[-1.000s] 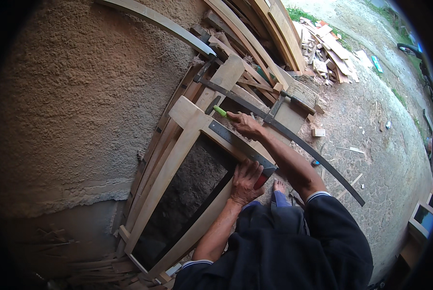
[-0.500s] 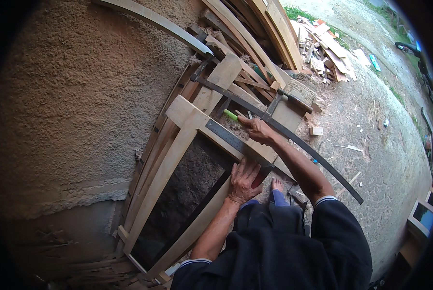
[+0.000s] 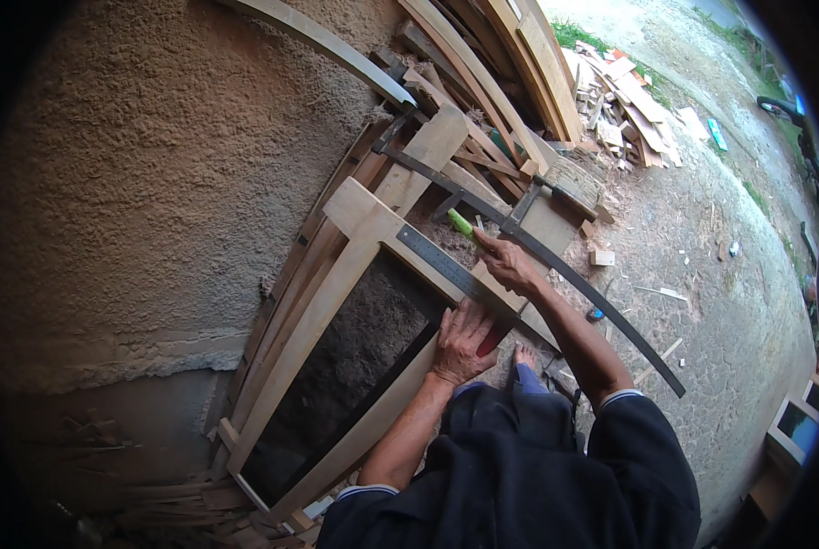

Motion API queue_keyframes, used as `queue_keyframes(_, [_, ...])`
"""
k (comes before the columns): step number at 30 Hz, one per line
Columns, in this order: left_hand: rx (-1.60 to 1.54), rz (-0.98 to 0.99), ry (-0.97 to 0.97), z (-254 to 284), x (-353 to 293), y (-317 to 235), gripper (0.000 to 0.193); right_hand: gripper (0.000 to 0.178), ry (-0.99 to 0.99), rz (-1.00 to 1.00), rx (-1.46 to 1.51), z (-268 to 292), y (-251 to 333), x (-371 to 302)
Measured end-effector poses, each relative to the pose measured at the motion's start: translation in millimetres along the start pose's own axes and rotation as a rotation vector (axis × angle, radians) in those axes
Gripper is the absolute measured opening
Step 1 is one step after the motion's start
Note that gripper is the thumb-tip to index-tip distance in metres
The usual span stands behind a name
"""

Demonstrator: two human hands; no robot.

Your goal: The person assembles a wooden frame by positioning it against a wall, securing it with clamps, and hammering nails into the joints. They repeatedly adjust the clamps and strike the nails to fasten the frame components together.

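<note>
The pale, planed wooden frame (image 3: 309,343) leans near the wall, long and four-sided around a dark opening. Its members are already joined at the upper left corner, where a stub of rail juts past. Along the top rail lies a flat grey metal square with a red part on its stock (image 3: 432,257), its near end at the frame's upper right corner. The left hand (image 3: 462,343) rests there, fingers extended and laid flat over that end rather than curled. The right hand (image 3: 510,263) is closed around a bright green-handled tool with a dark metal end (image 3: 461,222), which looks to be beyond the rail's far edge. I'd judge the work midway: the square is in place, but I can't make out any mark or cut beside it. Farther out are a long dark metal bar clamp (image 3: 601,300), scrap offcuts (image 3: 636,101) and the rough brown wall (image 3: 153,201).
</note>
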State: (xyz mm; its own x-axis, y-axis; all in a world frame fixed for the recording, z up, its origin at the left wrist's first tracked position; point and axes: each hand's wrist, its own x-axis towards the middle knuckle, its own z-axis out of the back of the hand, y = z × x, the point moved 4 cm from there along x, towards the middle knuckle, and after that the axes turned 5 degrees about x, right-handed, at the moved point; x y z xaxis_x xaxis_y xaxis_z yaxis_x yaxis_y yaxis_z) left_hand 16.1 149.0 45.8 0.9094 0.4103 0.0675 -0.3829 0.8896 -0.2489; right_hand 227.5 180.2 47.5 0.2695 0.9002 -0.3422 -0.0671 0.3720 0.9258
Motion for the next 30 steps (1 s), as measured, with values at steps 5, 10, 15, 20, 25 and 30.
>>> queue_keyframes(5, [-0.006,0.008,-0.015,-1,-3,0,0.074,0.058,-0.151,0.095,0.076,27,-12,-19])
queue_keyframes(10, [0.002,-0.015,-0.037,-2,-1,-1,0.076,0.051,-0.524,0.229,-0.051,116,-39,-37])
queue_keyframes(15, [-0.017,-0.017,-0.034,0,-1,-2,0.076,0.042,-0.624,0.026,-0.409,226,-74,-21])
queue_keyframes(20, [0.010,-0.021,-0.052,0,0,-3,0.076,0.038,-0.444,-0.090,-0.612,285,-130,20])
queue_keyframes(25, [-0.003,-0.021,-0.054,1,-1,-3,0.074,0.049,-0.395,-0.035,-0.753,300,-171,46])
queue_keyframes(30, [0.007,-0.021,-0.073,0,-1,-3,0.074,0.053,-0.414,-0.138,-0.705,299,-188,59])
